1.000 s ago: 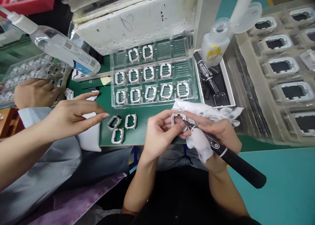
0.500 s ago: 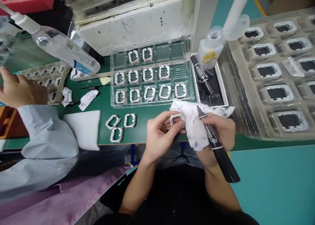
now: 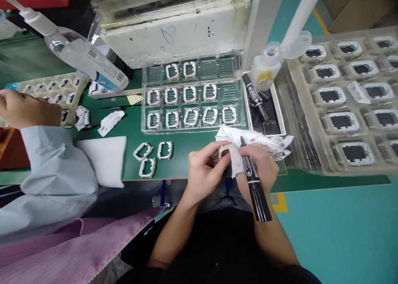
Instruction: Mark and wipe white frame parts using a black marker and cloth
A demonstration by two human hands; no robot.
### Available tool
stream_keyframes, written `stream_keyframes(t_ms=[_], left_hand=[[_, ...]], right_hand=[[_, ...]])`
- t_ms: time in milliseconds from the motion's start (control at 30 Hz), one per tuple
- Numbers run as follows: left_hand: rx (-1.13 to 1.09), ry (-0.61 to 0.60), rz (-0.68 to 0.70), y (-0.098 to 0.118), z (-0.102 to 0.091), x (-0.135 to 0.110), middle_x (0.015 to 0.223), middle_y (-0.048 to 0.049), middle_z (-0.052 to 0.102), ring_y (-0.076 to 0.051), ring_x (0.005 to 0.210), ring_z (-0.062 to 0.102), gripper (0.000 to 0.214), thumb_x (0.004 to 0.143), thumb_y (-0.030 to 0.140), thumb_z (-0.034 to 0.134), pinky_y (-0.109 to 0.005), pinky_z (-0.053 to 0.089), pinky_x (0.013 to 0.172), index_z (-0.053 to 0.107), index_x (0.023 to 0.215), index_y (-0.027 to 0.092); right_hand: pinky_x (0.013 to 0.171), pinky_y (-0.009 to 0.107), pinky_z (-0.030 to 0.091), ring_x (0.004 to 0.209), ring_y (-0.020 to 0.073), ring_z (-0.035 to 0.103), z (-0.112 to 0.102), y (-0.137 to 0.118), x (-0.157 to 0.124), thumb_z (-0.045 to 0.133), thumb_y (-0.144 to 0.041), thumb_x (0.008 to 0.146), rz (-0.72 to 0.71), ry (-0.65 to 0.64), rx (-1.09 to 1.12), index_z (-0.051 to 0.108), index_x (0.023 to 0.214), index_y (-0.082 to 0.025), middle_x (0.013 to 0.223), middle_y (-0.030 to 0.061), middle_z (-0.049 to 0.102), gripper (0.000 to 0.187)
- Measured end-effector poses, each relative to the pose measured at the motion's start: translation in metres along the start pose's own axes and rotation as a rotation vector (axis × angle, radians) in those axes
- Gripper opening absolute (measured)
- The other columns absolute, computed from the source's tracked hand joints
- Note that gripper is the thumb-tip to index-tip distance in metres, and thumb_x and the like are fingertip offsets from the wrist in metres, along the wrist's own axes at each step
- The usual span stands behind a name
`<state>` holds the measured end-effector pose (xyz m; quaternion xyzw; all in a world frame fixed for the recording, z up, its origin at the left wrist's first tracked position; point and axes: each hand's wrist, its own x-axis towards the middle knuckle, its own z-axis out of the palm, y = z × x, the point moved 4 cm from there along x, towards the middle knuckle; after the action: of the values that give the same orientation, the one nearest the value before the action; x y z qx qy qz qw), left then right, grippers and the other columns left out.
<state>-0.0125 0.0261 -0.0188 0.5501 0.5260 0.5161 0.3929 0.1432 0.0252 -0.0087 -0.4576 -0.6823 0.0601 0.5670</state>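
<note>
My left hand (image 3: 204, 171) pinches a small silver frame part (image 3: 223, 151) just above the green mat's front edge. My right hand (image 3: 260, 168) is closed on a black marker (image 3: 253, 180) and on a stained white cloth (image 3: 248, 145), and the cloth is pressed against the frame. The marker's tip points up and away from me. Three loose frames (image 3: 151, 156) lie on the mat to the left of my hands. Behind them a clear tray (image 3: 233, 70) holds several more frames in its pockets.
A co-worker's hand (image 3: 27, 110) and pale sleeve (image 3: 56, 172) are at the left, near another parts tray (image 3: 49, 89). A clear bottle (image 3: 83, 60) lies tilted at the back left. A white box (image 3: 281, 110) holds markers and a squeeze bottle (image 3: 264, 68). Stacked trays (image 3: 348, 105) fill the right.
The co-worker's reaching hand has drawn back to the left. My right hand has swung the marker from pointing at the frame to upright, and brought the cloth onto the frame.
</note>
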Motion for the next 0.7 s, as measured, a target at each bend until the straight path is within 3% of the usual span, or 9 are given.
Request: stream_keyframes(t_ms=[233,400,700], left_hand=[[0.070,-0.021,0.025,0.0002,0.0001,-0.0012,0.083,-0.0022,0.080,-0.013,0.065,0.063,0.021,0.104,0.033,0.080,-0.023,0.052,0.064,0.090,0.118,0.021],[0.038,0.013,0.013,0.0010,0.0001,0.0000,0.086,-0.0032,0.082,-0.014,0.067,0.067,0.021,0.102,0.034,0.082,-0.023,0.055,0.066,0.090,0.115,0.020],[0.018,0.013,0.029,0.0034,0.0010,0.0016,0.086,-0.0022,0.083,-0.014,0.068,0.069,0.017,0.100,0.030,0.083,-0.022,0.056,0.066,0.091,0.112,0.021]], right_hand=[[0.060,0.028,0.050,0.065,0.0145,0.059,-0.0001,-0.0013,0.0024,0.066,-0.008,0.096,0.012,-0.054,0.030,0.069,0.113,-0.029,0.081,-0.0040,0.063,0.028],[0.062,0.029,0.052,0.069,0.0168,0.063,-0.0014,-0.0002,0.0026,0.063,-0.007,0.092,0.042,-0.044,0.041,0.069,0.113,-0.030,0.085,-0.0025,0.065,0.032],[0.061,0.028,0.053,0.066,0.0151,0.060,0.0006,-0.0031,0.0045,0.064,-0.010,0.098,0.041,-0.055,0.033,0.069,0.111,-0.029,0.083,-0.0024,0.064,0.023]])
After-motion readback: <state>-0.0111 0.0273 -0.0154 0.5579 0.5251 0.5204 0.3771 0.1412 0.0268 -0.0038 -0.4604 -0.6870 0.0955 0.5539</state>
